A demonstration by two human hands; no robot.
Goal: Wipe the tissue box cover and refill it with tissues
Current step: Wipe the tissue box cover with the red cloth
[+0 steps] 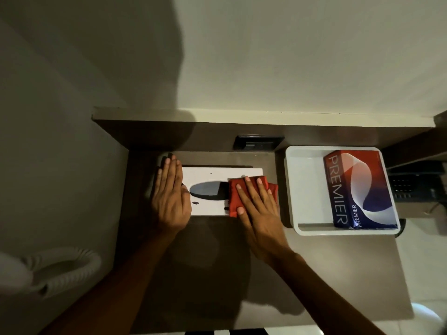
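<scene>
A white tissue box cover (208,174) with an oval slot lies flat on the brown desk. My left hand (170,197) rests flat on its left end, fingers together, holding it down. My right hand (257,206) presses flat on a folded red cloth (233,197) that covers the cover's right end. A red, white and blue tissue pack (358,189) printed PREMIER lies in a white tray (302,187) to the right.
A dark wall socket (257,142) sits in the desk's raised back ledge. A black telephone (416,182) stands at the far right beyond the tray. A white corrugated hose (63,269) curls at the lower left, off the desk.
</scene>
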